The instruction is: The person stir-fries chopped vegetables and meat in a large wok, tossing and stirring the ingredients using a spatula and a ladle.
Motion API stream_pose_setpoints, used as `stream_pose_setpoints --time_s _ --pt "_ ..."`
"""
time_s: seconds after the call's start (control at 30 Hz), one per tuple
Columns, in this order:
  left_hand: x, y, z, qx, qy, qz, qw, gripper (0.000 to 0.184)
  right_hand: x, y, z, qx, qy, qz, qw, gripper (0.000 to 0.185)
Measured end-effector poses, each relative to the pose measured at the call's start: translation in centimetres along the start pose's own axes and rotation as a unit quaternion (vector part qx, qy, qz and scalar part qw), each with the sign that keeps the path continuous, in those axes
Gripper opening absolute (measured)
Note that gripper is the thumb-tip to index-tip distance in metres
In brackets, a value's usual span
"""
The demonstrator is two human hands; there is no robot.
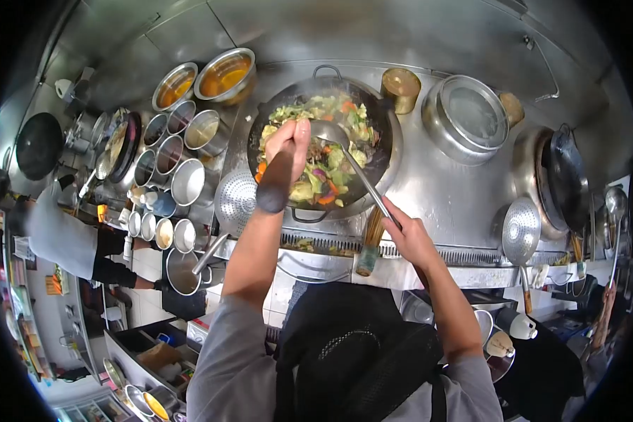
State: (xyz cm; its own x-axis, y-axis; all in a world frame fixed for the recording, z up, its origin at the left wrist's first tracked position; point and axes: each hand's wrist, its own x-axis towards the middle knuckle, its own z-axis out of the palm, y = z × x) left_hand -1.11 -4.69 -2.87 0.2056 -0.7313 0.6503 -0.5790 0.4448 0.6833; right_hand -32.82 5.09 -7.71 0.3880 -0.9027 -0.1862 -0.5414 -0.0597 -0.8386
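Note:
My right hand (409,239) is closed round the dark end of a long-handled steel ladle (362,176). The ladle's bowl rests over the food at the wok's middle. Sliced vegetables (337,172), with orange, green and purple pieces, lie in the dark wok (380,141). Above the wok's left half my left hand (292,144) is closed round the narrow end of a dark brown, bottle-shaped thing (274,184). Its wide end overlaps my wrist in this view, and its narrow tip is hidden by the fingers.
A perforated strainer (236,200) lies left of the wok, near several steel pots (188,181) and two bowls of orange liquid (225,74). A bamboo brush (371,243) is by my right hand. Rightward stand a lidded pot (468,119) and another strainer (521,224). A person (63,232) works far left.

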Motion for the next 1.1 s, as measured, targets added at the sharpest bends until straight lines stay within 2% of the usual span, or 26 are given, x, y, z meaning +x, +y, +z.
stream_pose_setpoints --time_s 0.07,0.17,0.2,0.23,0.27,0.37,0.43,0.5,0.53,0.6,0.63,0.67,0.73,0.8,0.83,0.87,0.9,0.93,1.0,1.03,1.07,1.1 --pt "-0.1 -0.6 -0.9 0.022 -0.017 -0.021 0.999 0.041 0.0 0.5 -0.5 0.019 0.004 0.019 1.000 0.051" --pt "-1.7 -5.0 -4.1 0.013 0.026 -0.058 0.998 0.036 -0.4 1.8 -1.6 0.020 0.033 0.045 0.998 0.051" --pt "-2.1 -3.8 -5.0 -0.039 0.087 -0.084 0.992 0.039 -0.2 1.9 -2.1 0.013 0.056 0.061 0.997 0.052" --pt "-2.5 -3.4 -6.6 -0.027 0.107 -0.036 0.993 0.036 0.5 2.5 -2.3 0.032 0.077 0.045 0.995 0.053" --pt "-3.9 -2.4 -6.9 -0.130 0.173 -0.089 0.972 0.035 1.3 2.8 -2.8 0.032 0.074 0.050 0.995 0.053" --pt "-6.8 -1.3 -8.2 -0.072 0.261 -0.144 0.952 0.042 5.0 2.7 -4.7 -0.013 0.086 0.061 0.994 0.053" --pt "-7.8 -1.0 -7.4 -0.044 0.295 -0.151 0.942 0.044 8.2 3.0 -5.4 -0.062 0.107 -0.010 0.992 0.050" --pt "-8.1 -1.1 -6.3 -0.004 0.359 -0.197 0.912 0.046 11.4 3.0 -6.0 -0.089 0.102 -0.036 0.990 0.049" --pt "-8.4 -1.8 -5.8 -0.008 0.363 -0.199 0.910 0.046 12.9 3.0 -6.3 -0.113 0.097 -0.061 0.987 0.047" --pt "-8.9 -3.2 -4.9 0.113 0.372 -0.178 0.904 0.046 15.9 2.7 -6.2 -0.134 0.089 -0.066 0.985 0.048" --pt "-9.0 -2.9 -4.5 0.123 0.357 -0.216 0.900 0.048 17.0 2.5 -5.8 -0.149 0.082 -0.069 0.983 0.048" --pt "-9.1 -3.5 -3.9 0.123 0.363 -0.218 0.898 0.048 18.0 2.3 -5.2 -0.154 0.078 -0.073 0.982 0.048" --pt "-9.7 -5.3 -3.0 0.100 0.370 -0.241 0.891 0.047 19.8 2.2 -3.5 -0.247 0.024 0.026 0.968 0.050" --pt "-9.5 -6.8 -2.3 0.052 0.385 -0.257 0.885 0.048 20.3 3.2 -1.2 -0.268 0.031 -0.004 0.963 0.051" --pt "-9.4 -7.3 -2.2 0.005 0.395 -0.260 0.881 0.048 20.0 3.0 -0.2 -0.186 0.010 0.012 0.982 0.052" --pt "-9.0 -8.0 -2.1 -0.044 0.405 -0.262 0.875 0.047 19.9 2.7 0.0 -0.045 -0.057 0.074 0.995 0.054" --pt "-8.7 -9.6 -1.7 -0.072 0.422 -0.240 0.872 0.046 19.5 1.3 0.2 0.086 -0.107 0.152 0.979 0.057" --pt "-8.0 -10.4 -1.6 -0.071 0.424 -0.238 0.871 0.046 19.4 0.6 0.4 0.085 -0.108 0.149 0.979 0.057" --pt "-6.5 -12.0 -1.3 -0.188 0.456 -0.260 0.831 0.045 19.3 -0.2 1.0 0.279 -0.107 0.245 0.922 0.062" --pt "-6.1 -13.7 -0.8 -0.213 0.478 -0.261 0.811 0.045 19.5 0.0 1.3 0.323 -0.112 0.275 0.898 0.064" --pt "-5.7 -15.2 -0.2 -0.218 0.478 -0.255 0.812 0.045 19.6 0.2 2.2 0.344 -0.107 0.289 0.887 0.051" --pt "-4.5 -15.6 0.2 -0.262 0.484 -0.273 0.789 0.046 19.9 -0.1 2.8 0.383 -0.120 0.296 0.867 0.041"
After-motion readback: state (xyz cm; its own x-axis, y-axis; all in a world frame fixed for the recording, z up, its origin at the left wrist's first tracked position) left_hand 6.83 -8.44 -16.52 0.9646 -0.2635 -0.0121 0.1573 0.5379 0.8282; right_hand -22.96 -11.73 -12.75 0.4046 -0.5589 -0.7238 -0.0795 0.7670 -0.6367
